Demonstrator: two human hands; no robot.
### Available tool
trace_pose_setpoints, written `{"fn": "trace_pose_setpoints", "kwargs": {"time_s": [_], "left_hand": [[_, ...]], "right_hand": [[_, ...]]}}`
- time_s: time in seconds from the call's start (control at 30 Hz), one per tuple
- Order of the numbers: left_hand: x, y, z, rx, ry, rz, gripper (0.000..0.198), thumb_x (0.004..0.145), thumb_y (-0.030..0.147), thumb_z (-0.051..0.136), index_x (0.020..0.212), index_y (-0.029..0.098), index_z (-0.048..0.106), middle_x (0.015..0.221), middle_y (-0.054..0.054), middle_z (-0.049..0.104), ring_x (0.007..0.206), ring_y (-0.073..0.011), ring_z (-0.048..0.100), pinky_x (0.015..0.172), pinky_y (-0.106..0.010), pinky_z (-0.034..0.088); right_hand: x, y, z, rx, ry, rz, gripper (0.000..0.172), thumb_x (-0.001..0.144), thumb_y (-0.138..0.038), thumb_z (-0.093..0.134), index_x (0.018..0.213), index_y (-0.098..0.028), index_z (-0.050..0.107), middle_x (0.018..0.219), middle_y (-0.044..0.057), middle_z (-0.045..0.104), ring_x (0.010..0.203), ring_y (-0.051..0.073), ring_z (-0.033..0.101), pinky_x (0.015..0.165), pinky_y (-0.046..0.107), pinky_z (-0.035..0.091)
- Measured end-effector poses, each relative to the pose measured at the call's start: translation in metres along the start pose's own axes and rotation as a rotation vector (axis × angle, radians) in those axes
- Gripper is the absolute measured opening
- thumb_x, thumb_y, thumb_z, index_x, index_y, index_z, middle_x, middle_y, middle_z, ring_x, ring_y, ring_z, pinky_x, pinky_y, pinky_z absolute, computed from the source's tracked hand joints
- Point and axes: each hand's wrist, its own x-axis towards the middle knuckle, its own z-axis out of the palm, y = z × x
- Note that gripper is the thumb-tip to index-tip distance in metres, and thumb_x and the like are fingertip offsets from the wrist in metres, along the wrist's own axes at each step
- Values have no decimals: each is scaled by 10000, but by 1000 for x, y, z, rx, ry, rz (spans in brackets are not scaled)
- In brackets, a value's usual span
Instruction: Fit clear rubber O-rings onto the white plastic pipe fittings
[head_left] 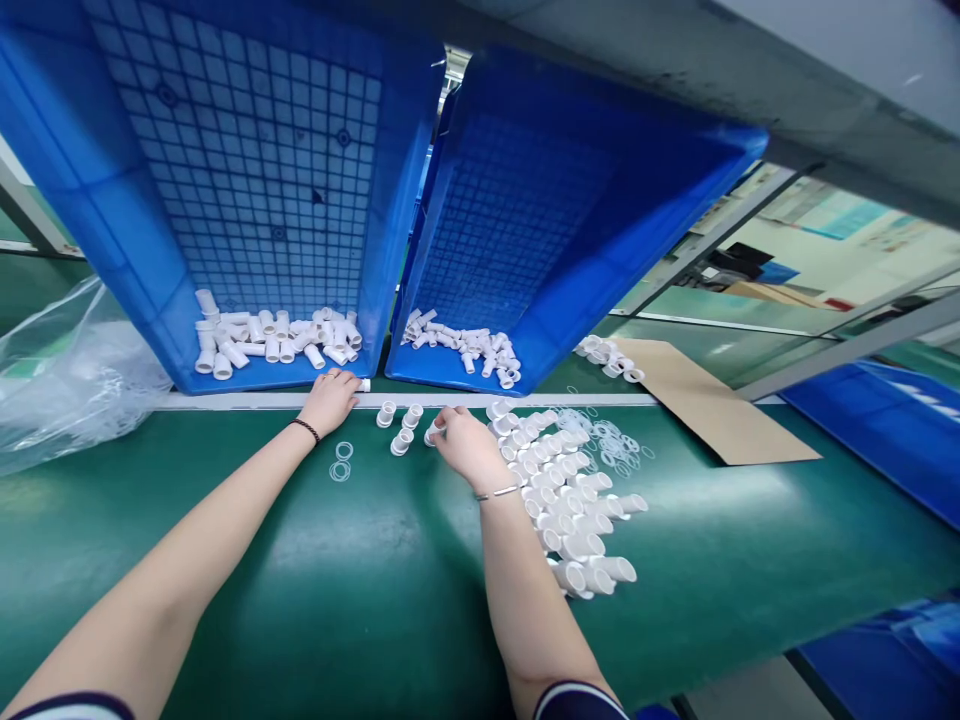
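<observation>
My left hand (331, 400) is at the table's back edge under the left bin, fingers closed on a white plastic pipe fitting (364, 385) whose end sticks out past the fingertips. My right hand (469, 448) has its fingers curled around another white fitting (432, 433), partly hidden by them. Between the hands stand three white fittings (402, 441) on the green tabletop. A few thin clear rings (341, 468) lie below my left hand. To the right of my right hand, several rows of white fittings (559, 500) stand close together.
Two tilted blue bins (262, 180) (517, 180) hold loose white fittings at their lower ends. A pile of clear rings (615, 445) lies beside the rows. Brown cardboard (712, 405) rests at right, and a clear plastic bag (75, 380) at left. A grey beam (675, 90) hangs overhead.
</observation>
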Motion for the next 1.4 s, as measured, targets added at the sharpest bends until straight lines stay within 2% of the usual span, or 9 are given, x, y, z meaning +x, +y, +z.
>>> {"fn": "trace_pose_setpoints", "kwargs": {"time_s": [0.13,0.27,0.4,0.57,0.7,0.8,1.03,1.23,1.4], "left_hand": [[10,3,8,20,-3,-47,219,803,83,502,956,142,647,1033,-176,599,1049,-330,504,916,-477,388],[16,3,7,-16,25,-89,205,807,55,475,899,138,637,968,-164,590,1050,-321,504,929,-464,392],[6,3,-6,-100,122,-142,243,805,90,512,1025,124,611,1038,-163,570,1081,-317,502,968,-466,381],[-44,5,-30,-363,250,-305,336,870,259,492,1186,146,514,1092,-129,562,963,-231,577,856,-387,473],[-96,11,-42,-953,210,-543,351,803,365,592,1078,156,531,957,-71,630,759,-171,593,678,-297,468],[-121,18,-42,-1040,181,-601,309,804,369,575,1026,157,543,896,-53,633,673,-145,551,623,-274,429],[-135,48,-38,-705,106,-480,308,768,370,649,1004,211,532,968,-47,613,846,-213,578,754,-326,438],[-140,51,-42,-514,-25,-340,169,881,394,518,914,228,518,842,-36,615,740,-217,575,673,-323,413],[-147,44,-41,-480,25,-150,140,864,341,555,933,219,558,929,-75,634,832,-232,588,757,-349,424]], "right_hand": [[-20,-31,-6,43,159,-159,162,913,-247,536,1050,-178,587,1036,104,602,923,231,604,727,298,444],[-32,-77,21,51,-25,-450,169,952,-219,438,1000,-205,600,947,71,616,771,198,631,637,284,448],[-23,-100,61,-25,-88,-518,187,941,-198,448,1055,-206,595,977,70,591,738,193,636,586,274,445],[-11,-98,79,36,-78,-513,144,938,-241,494,1025,-227,607,1023,60,559,851,184,615,626,252,447],[-10,-94,72,119,-81,-536,103,925,-228,520,966,-221,614,970,45,568,843,186,602,652,264,438],[-11,-92,61,224,-57,-537,94,931,-207,513,940,-214,607,943,38,580,839,174,590,686,261,426],[-20,-98,52,510,67,-540,71,936,-187,480,939,-199,549,938,34,588,828,159,566,700,260,418],[-18,-98,57,585,11,-571,83,917,-153,465,910,-199,534,910,27,582,831,161,555,737,286,434],[-7,-96,67,1037,-354,-463,81,909,-271,481,871,-199,491,772,-18,528,632,111,517,556,235,457]]}}
